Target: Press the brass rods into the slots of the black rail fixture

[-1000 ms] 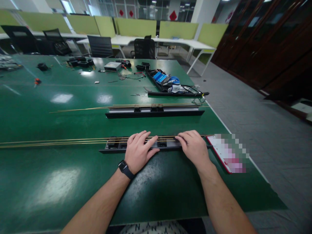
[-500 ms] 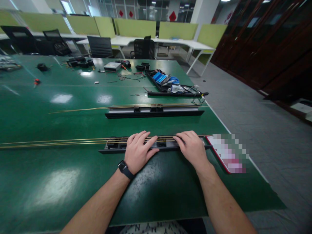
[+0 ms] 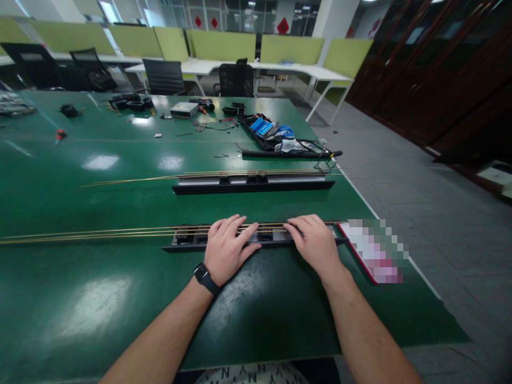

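Observation:
Close in front of me lies a long black channel [image 3: 184,248] with dark blocks and a pale strip inside. Several thin brass-coloured rods [image 3: 120,236] run along it and reach far out to the left. My left hand [image 3: 227,248], with a dark watch on the wrist, rests across the channel and rods, fingers spread and thumb along the front edge. Over the right part of the channel, my right hand [image 3: 317,245] has thumb and forefinger around the rods, its other fingers bent together. The fingertips' contact is partly hidden.
A second black channel [image 3: 256,186] with brass-coloured rods lies beyond. Behind it stands a black tray [image 3: 256,134] of blue items and cables, near a black bar [image 3: 288,154]. A red-edged board [image 3: 358,255], partly blurred, lies right, near the green table's [image 3: 424,320] edge.

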`<action>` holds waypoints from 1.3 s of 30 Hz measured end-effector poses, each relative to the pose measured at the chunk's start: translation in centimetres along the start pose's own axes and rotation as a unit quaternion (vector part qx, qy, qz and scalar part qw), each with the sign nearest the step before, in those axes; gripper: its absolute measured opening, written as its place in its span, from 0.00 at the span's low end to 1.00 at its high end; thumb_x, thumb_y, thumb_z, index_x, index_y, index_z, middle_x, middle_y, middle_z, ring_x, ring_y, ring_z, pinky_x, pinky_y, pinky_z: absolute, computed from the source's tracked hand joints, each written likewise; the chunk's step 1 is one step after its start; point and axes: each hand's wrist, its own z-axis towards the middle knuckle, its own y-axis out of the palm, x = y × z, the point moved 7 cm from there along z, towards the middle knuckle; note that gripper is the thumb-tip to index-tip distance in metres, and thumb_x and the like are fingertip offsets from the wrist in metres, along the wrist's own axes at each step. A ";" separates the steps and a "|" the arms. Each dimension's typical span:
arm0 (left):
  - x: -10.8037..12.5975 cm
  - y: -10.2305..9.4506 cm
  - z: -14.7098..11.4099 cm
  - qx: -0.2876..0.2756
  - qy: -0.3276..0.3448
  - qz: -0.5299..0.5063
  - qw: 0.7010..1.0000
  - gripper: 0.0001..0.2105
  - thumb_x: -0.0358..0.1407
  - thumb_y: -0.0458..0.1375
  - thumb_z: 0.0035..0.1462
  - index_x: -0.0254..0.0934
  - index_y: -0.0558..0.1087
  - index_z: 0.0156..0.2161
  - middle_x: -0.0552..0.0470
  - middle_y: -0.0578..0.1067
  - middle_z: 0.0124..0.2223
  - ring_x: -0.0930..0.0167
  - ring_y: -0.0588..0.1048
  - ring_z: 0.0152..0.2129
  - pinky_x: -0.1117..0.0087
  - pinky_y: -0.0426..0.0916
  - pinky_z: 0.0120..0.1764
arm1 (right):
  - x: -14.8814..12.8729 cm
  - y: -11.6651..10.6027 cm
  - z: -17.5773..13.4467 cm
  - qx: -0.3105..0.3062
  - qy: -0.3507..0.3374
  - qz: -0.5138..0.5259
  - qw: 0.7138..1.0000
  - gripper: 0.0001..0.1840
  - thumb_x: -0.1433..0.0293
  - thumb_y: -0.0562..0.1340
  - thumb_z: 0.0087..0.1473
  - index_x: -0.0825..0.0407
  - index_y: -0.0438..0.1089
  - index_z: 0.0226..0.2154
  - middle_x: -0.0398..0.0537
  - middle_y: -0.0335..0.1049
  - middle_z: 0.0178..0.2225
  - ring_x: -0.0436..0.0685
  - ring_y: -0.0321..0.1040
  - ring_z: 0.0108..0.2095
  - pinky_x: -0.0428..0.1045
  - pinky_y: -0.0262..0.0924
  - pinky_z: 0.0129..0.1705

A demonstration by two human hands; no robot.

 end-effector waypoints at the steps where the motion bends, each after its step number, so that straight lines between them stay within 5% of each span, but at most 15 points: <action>1: 0.0 0.0 0.0 0.000 -0.001 0.000 1.000 0.21 0.49 0.61 0.64 0.48 0.74 0.59 0.44 0.76 0.60 0.56 0.72 0.59 0.51 0.61 0.58 | 0.0 0.1 0.0 -0.003 0.001 -0.004 1.000 0.13 0.63 0.59 0.67 0.50 0.78 0.41 0.50 0.79 0.40 0.59 0.71 0.43 0.55 0.66 0.49; 39: -0.1 -0.1 -0.1 -0.001 -0.003 -0.001 1.000 0.21 0.50 0.61 0.64 0.48 0.74 0.59 0.44 0.76 0.60 0.56 0.72 0.59 0.51 0.61 0.58 | 1.1 -0.5 0.0 0.015 0.027 -0.007 1.000 0.12 0.62 0.60 0.66 0.50 0.78 0.39 0.50 0.79 0.38 0.60 0.70 0.42 0.56 0.67 0.48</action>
